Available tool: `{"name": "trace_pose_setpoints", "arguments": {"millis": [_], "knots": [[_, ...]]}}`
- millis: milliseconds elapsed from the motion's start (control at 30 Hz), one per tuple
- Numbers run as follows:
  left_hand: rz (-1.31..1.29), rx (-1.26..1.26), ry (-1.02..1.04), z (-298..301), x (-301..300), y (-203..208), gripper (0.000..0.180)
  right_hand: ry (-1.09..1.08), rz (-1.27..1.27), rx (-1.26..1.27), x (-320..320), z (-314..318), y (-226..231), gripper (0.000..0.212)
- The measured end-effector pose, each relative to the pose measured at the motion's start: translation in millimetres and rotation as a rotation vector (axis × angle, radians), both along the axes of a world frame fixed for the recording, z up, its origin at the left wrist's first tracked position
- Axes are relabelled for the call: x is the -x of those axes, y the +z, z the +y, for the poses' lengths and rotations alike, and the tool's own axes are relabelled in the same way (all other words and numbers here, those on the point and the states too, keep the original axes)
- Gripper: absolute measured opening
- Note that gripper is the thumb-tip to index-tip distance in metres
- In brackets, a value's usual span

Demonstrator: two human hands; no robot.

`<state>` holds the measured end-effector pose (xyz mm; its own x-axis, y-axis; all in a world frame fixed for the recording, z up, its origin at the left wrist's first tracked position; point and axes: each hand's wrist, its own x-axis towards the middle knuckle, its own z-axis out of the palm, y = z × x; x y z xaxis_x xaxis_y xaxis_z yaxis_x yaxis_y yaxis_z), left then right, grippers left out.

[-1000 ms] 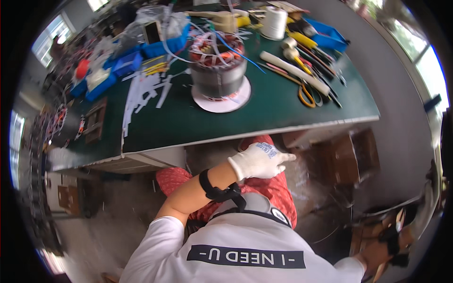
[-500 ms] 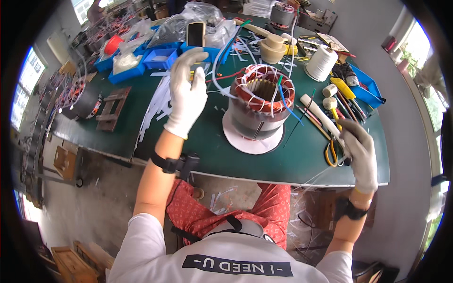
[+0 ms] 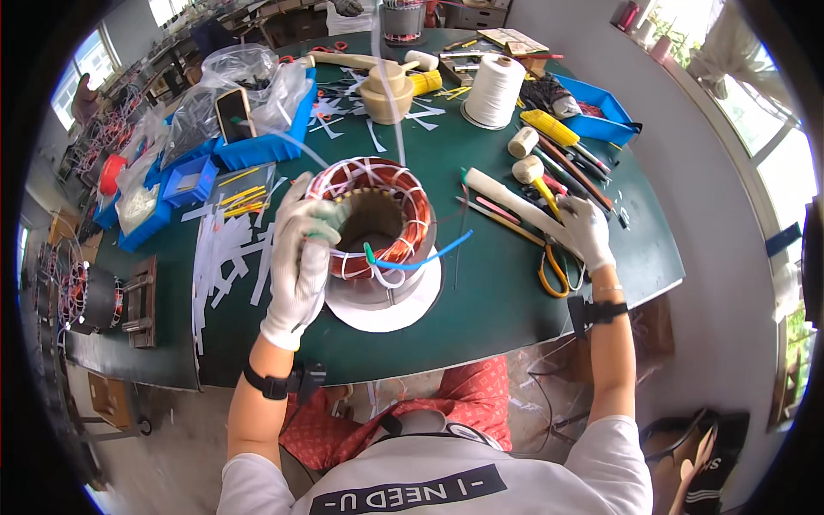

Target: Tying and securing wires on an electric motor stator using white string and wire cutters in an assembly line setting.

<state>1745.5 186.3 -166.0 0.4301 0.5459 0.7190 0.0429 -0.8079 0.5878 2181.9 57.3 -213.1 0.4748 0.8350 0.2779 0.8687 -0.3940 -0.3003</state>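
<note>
In front of me a motor stator (image 3: 418, 225) with a ring of copper winding, laced with white cord, stands on a round white pad (image 3: 382, 316). My left hand (image 3: 296, 262), in a white glove, has its curled fingers on the left side of the winding. A green sleeve and a blue sleeved lead (image 3: 433, 256) stick out at the winding's near edge. To the right, my gloved right hand (image 3: 585, 230) is closed at the end of the yellow handle of a small mallet (image 3: 529, 170). Under that hand lies a pale wooden stick (image 3: 506, 199); its fingertips are partly hidden.
Orange-handled scissors (image 3: 553, 273) lie below the right hand. A second mallet head (image 3: 523, 142), a white thread spool (image 3: 493, 93) and a blue tray (image 3: 601, 112) stand farther back. Left are white paper strips (image 3: 225, 257), blue bins (image 3: 190, 180) and a phone (image 3: 234, 116).
My left hand has come down from the air onto the stator's winding. My right hand has moved to the mallet handle. The view has shifted, so the bench things appear farther left.
</note>
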Motion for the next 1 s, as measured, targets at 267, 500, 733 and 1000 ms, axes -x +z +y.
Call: {"name": "trace_pose_setpoints", "arguments": {"millis": [267,500,733,1000], "knots": [[0.267,-0.317,0.389,-49,10,14,0.026,0.136,-0.296,0.425,-17,86,-7,0.032],[0.177,-0.416,0.205,-49,6,22,0.029,0.079,-0.284,0.303,-10,95,-19,0.028],[0.034,-0.285,0.2,-72,-4,8,0.017,0.136,-0.149,0.205,-13,78,-10,0.029],[-0.046,-0.294,0.194,-67,-9,3,0.013,0.415,1.175,-0.703,139,-50,105,0.033]]}}
